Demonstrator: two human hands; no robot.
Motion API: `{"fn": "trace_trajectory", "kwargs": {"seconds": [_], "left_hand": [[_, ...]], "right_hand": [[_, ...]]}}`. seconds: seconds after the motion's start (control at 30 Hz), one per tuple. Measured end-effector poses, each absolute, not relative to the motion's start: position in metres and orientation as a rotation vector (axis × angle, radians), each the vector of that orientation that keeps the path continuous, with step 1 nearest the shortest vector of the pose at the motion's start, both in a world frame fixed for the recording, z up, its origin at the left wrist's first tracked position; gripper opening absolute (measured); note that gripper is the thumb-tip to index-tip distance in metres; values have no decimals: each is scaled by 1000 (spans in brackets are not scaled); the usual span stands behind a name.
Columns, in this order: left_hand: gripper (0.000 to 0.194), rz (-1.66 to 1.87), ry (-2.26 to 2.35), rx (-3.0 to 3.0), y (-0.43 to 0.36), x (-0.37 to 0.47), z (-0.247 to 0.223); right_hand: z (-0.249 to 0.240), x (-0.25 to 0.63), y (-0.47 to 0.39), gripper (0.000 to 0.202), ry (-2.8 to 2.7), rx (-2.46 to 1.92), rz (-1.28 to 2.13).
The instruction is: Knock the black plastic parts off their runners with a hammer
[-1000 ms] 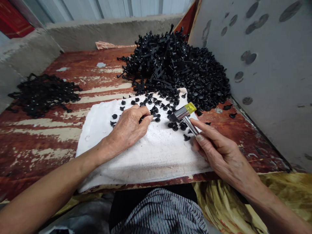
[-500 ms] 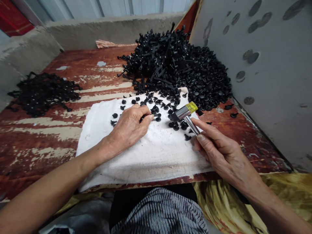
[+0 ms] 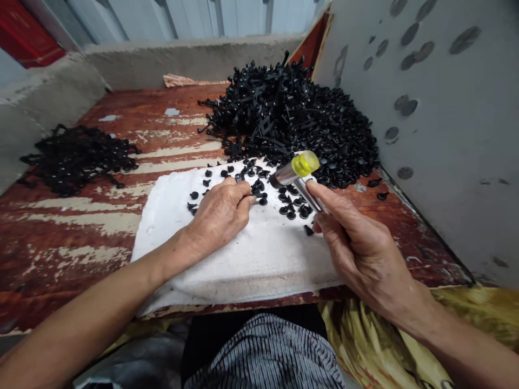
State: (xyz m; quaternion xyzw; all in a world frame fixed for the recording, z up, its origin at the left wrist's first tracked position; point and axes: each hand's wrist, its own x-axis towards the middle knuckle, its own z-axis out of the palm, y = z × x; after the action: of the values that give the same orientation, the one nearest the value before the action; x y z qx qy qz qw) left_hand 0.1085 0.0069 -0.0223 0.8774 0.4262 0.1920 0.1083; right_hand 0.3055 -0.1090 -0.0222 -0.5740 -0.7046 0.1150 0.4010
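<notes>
My left hand (image 3: 223, 209) rests on the white cloth (image 3: 251, 270), thumb and fingers pinched on a small black strap piece (image 3: 260, 196). Its end sticks out beyond the fingertips among the loose plugs; the rest is hidden by the hand. My right hand (image 3: 360, 240) grips the metal handle of a small hammer (image 3: 286, 176). One face of the hammer is clear yellow, the other black, and the head hovers above the cloth, right of the left fingertips. Several small black plugs with round heads (image 3: 291, 208) lie scattered on the cloth around both hands.
A large heap of black plugs and straps (image 3: 292, 113) fills the back right of the worn red-brown table (image 3: 81, 221). A smaller pile of black straps (image 3: 77, 159) lies at left. A grey spotted panel (image 3: 438, 151) stands along the right side.
The hammer has moved slightly left and its head has tilted, with the yellow face raised. My left hand keeps its pinch at nearly the same place. The view has shifted a little.
</notes>
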Motion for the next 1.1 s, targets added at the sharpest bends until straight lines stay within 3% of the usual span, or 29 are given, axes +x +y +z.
{"fn": "trace_trajectory", "kwargs": {"seconds": [0.37,0.8,0.97,1.1], "left_hand": [[19,543,1285,2577,4,106,-26],[22,314,1405,2544,2,111,-21],[25,333,1339,2587,-3,109,-19],[22,378,1442,2647,16,86,10]], "right_hand": [[-19,300,-102,56,-1928,-1517,64],[-30,305,-97,55,-1985,-1469,70],[-28,309,-93,47,-1851,-1501,403],[-20,313,-100,52,-1117,-1460,1029]]}}
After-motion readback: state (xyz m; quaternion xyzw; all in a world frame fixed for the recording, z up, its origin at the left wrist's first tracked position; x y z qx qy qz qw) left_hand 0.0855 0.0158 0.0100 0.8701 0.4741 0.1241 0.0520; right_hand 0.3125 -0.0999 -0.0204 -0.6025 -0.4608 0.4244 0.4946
